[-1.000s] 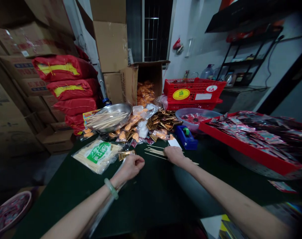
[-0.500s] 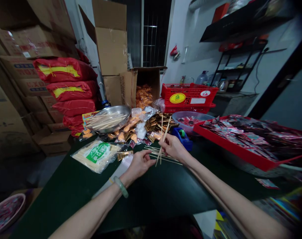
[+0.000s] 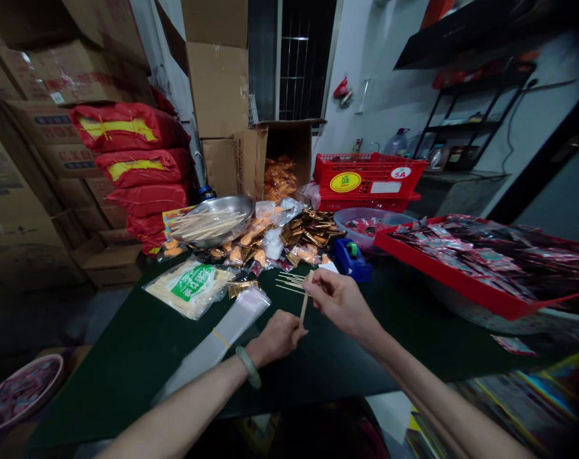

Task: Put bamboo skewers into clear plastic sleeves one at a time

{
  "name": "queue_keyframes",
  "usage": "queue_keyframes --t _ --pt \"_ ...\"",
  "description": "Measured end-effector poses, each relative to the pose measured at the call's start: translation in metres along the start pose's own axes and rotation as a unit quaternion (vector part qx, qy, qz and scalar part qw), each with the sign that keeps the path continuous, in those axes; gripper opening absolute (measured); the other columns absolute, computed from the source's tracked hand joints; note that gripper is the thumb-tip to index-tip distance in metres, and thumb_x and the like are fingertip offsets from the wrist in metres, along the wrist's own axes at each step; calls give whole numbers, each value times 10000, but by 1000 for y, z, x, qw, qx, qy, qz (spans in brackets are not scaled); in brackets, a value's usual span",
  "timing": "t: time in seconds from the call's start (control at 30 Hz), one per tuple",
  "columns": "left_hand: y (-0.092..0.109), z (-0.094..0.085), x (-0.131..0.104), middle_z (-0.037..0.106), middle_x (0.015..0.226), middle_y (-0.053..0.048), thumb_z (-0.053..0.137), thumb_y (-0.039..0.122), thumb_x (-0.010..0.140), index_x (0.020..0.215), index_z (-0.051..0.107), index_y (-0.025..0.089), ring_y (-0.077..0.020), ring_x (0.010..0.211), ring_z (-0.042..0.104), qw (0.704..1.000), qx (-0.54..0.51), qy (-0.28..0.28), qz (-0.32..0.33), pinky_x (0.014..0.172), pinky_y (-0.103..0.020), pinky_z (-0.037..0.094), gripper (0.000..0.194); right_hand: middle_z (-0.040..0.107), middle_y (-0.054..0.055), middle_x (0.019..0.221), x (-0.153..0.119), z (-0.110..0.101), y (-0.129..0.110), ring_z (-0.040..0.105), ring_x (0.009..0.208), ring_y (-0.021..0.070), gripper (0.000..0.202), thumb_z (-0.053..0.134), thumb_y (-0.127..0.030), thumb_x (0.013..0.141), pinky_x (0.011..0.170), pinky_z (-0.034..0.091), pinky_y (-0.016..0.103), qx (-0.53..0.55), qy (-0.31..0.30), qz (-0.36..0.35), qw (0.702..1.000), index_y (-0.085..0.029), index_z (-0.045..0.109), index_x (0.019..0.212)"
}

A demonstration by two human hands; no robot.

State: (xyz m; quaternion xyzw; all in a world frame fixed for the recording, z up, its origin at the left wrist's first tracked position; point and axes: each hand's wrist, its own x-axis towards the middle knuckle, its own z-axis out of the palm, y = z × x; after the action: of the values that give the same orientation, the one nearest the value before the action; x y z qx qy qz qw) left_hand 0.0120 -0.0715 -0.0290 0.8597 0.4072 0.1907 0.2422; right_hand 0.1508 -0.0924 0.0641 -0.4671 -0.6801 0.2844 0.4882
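Note:
A thin bundle of bamboo sticks (image 3: 304, 307) stands tilted between my hands, gathered close together; how many there are I cannot tell. My left hand (image 3: 280, 334), with a bangle at its wrist, is closed around the lower end. Thumb and fingers of my right hand (image 3: 341, 298) pinch the upper end. Just behind my hands, several loose sticks (image 3: 289, 280) lie on the dark green table (image 3: 337, 376). Left of them are a stack of clear plastic sleeves (image 3: 217, 338) with a band round it and a bag of sticks with a green label (image 3: 190, 287).
A metal bowl of sticks (image 3: 244, 220) stands at the back left, beside gold and orange wrapped packets (image 3: 313, 226). A blue tape dispenser (image 3: 358, 264) sits behind my right hand. The right side holds a red tray (image 3: 461, 280) of packets; red baskets (image 3: 370, 182) stand behind.
The sticks were crossed and spread apart; now they are brought together into one narrow bundle. Both hands have come nearer to me, and my left hand has closed on the lower end.

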Motion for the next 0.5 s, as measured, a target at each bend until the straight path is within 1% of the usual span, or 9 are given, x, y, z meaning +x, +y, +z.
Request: queue_keyframes --t 0.07,0.13,0.2,0.27,0.33,0.37,0.43,0.5 --pt "4 4 -3 553 570 -26 520 155 777 592 602 128 -122 542 454 1000 26 -13 -2 562 -258 336 205 463 -32 520 -4 -10 -1 428 435 89 242 534 -375 747 403 343 203 -8 -15 6 1000 -177 520 609" --pt "10 6 -7 571 582 -45 519 156 778 582 601 139 -147 569 492 999 45 -25 -4 581 -276 352 213 514 -10 537 -10 -20 4 450 442 96 282 564 -414 724 402 358 207 -19 -34 31 999 -172 546 582" --pt "14 0 -11 595 622 -53 543 177 767 637 620 150 -167 615 526 998 54 -31 -7 595 -278 367 154 548 4 537 -14 -30 9 470 451 104 318 579 -450 709 414 372 212 -31 -41 63 997 -167 571 565" --pt "12 -16 -17 621 712 -52 550 190 761 781 638 161 -175 684 548 998 58 -25 -13 620 -265 384 95 585 14 560 -17 -38 12 509 498 114 320 604 -454 696 454 402 212 -35 -18 75 996 -164 601 562" --pt "3 -41 -24 627 822 -56 506 170 777 887 622 168 -173 760 551 998 65 -5 -25 672 -258 392 160 618 21 597 -16 -40 12 550 552 125 286 648 -433 668 504 446 216 0 42 77 996 -163 627 575" --pt "-4 -54 -29 622 854 -60 463 143 787 882 616 165 -171 783 545 997 71 6 -33 700 -261 388 182 629 24 608 -14 -37 12 567 565 132 268 674 -423 644 518 469 224 40 78 82 993 -162 636 592" --pt "-23 -78 -39 602 817 -62 402 91 775 773 604 150 -167 762 528 995 85 19 -51 707 -271 376 211 642 33 618 -10 -22 13 595 567 149 257 707 -406 601 497 503 244 132 140 97 976 -158 643 628" --pt "-40 -92 -49 568 745 -55 396 64 737 674 576 140 -159 701 504 993 97 11 -63 671 -269 366 205 641 40 609 -3 0 18 606 549 158 259 708 -392 594 437 506 245 191 172 110 960 -148 633 642"
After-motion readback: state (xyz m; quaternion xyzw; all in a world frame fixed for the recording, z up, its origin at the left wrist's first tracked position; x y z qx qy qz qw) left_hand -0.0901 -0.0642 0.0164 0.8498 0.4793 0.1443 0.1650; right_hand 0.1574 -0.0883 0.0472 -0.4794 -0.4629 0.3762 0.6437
